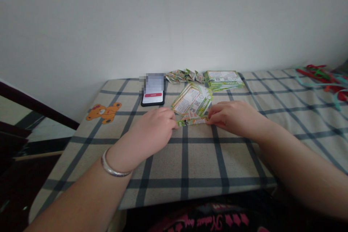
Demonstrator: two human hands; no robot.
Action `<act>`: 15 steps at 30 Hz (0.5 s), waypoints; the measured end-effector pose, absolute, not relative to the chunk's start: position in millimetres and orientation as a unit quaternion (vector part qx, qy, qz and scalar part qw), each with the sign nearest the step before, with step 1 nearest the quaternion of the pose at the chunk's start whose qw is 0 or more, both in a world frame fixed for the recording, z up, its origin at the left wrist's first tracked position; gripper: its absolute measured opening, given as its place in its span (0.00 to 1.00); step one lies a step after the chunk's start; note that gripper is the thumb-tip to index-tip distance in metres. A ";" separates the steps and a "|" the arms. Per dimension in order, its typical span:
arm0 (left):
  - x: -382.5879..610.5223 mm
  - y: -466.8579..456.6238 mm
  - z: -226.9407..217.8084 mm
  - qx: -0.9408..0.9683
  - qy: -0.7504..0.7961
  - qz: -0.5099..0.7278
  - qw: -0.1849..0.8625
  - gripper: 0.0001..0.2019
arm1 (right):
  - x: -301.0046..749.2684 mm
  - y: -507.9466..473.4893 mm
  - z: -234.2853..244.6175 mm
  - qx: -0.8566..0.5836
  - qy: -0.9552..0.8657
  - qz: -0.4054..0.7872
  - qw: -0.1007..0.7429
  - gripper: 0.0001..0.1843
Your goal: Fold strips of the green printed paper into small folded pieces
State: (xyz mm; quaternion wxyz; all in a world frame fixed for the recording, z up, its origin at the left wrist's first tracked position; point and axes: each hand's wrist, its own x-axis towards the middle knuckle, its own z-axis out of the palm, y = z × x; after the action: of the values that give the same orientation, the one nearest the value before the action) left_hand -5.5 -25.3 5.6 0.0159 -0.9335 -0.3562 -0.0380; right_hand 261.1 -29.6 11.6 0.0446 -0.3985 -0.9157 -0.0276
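A narrow folded strip of green and orange printed paper (191, 121) lies on the checked cloth between my two hands. My left hand (152, 128), with a silver bangle on the wrist, pinches the strip's left end with curled fingers. My right hand (231, 117) pinches its right end, fingers pressed together. Just behind the strip lie two or three loose printed leaflets (192, 100), fanned out flat.
A phone (153, 92) with a lit screen lies behind my left hand. Several small folded paper pieces (185, 76) and a stack of leaflets (224, 79) sit by the wall. Red and teal ribbons (324, 78) lie far right. A bear print (104, 111) marks the cloth near the table's left edge.
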 end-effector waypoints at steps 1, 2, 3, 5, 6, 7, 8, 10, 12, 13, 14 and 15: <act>-6.1 -24.8 5.4 -0.934 -0.353 -0.042 0.013 0.15 | 261.9 -29.5 11.9 -0.397 -0.917 -0.028 0.042 0.11; -6.5 -24.4 5.4 -0.935 -0.351 -0.044 0.012 0.14 | 262.7 -29.3 12.2 -0.395 -0.917 -0.028 0.038 0.11; -6.7 -23.9 5.6 -0.937 -0.347 -0.045 0.012 0.14 | 263.4 -29.0 12.5 -0.395 -0.918 -0.029 0.034 0.10; -6.9 -23.1 6.1 -0.940 -0.339 -0.045 0.012 0.14 | 264.6 -28.6 13.0 -0.397 -0.917 -0.027 0.026 0.10; -6.8 -22.8 6.2 -0.941 -0.335 -0.047 0.011 0.14 | 265.0 -28.5 13.2 -0.401 -0.916 -0.025 0.023 0.10; -6.9 -22.4 6.2 -0.942 -0.331 -0.049 0.009 0.14 | 265.4 -28.3 13.4 -0.404 -0.914 -0.023 0.021 0.10; -6.9 -22.0 5.9 -0.943 -0.328 -0.052 0.007 0.14 | 265.6 -28.3 13.5 -0.406 -0.913 -0.021 0.020 0.10; -7.4 -21.4 5.1 -0.943 -0.327 -0.057 0.003 0.14 | 266.2 -28.1 13.2 -0.407 -0.913 -0.016 0.019 0.10; -8.2 -20.7 4.5 -0.942 -0.329 -0.058 -0.005 0.14 | 266.9 -28.0 12.4 -0.407 -0.913 -0.010 0.020 0.10; -8.7 -20.2 4.3 -0.942 -0.331 -0.058 -0.010 0.14 | 267.3 -27.9 12.0 -0.406 -0.914 -0.007 0.020 0.10; -9.2 -19.7 4.2 -0.941 -0.333 -0.060 -0.018 0.14 | 267.6 -27.8 11.6 -0.406 -0.914 -0.005 0.022 0.10; -9.6 -19.0 4.1 -0.940 -0.334 -0.062 -0.026 0.14 | 267.6 -27.7 11.4 -0.406 -0.914 -0.003 0.023 0.11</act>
State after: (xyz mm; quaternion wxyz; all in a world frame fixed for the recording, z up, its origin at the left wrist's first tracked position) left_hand -9.6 -19.0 4.1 -0.0262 -0.9400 -0.3345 -0.0621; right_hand 267.6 -27.7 11.4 0.0230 -0.4060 -0.9136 -0.0025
